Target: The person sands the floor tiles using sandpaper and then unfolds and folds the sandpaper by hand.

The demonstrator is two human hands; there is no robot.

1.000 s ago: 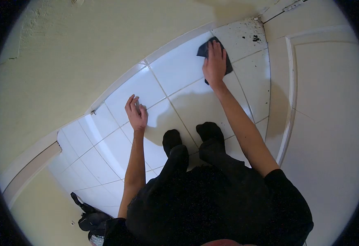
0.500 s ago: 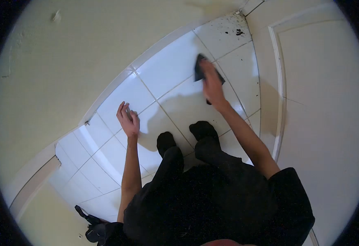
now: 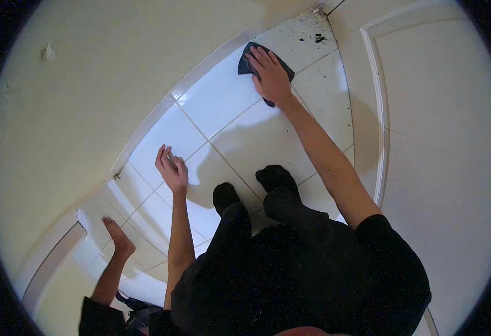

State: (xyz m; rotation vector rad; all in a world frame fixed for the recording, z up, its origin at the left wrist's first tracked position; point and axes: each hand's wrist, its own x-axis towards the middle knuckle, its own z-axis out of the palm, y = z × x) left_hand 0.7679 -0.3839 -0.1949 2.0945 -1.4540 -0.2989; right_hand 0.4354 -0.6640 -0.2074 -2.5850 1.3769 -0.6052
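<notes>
Under my right hand (image 3: 269, 75) a dark grey cloth (image 3: 248, 60) lies spread on the white tiled floor (image 3: 223, 78), close to the baseboard. The fingers of that hand are stretched over the cloth, and a corner of it sticks out below the palm. My left hand (image 3: 172, 172) is over the tiles farther left, its fingers loosely bent and apart, with nothing in them. My feet in black socks (image 3: 277, 178) are between and below the two hands.
Dark debris (image 3: 319, 38) and specks dot the corner tiles beyond the cloth. A white door (image 3: 441, 140) stands at the right, and a cream wall (image 3: 88, 84) with a baseboard (image 3: 153, 120) runs along the left. Another person's bare foot (image 3: 120, 238) is at lower left.
My right hand has moved up and left with the cloth, toward the baseboard. Another person's bare foot and leg have come into view at lower left. My left hand has hardly moved.
</notes>
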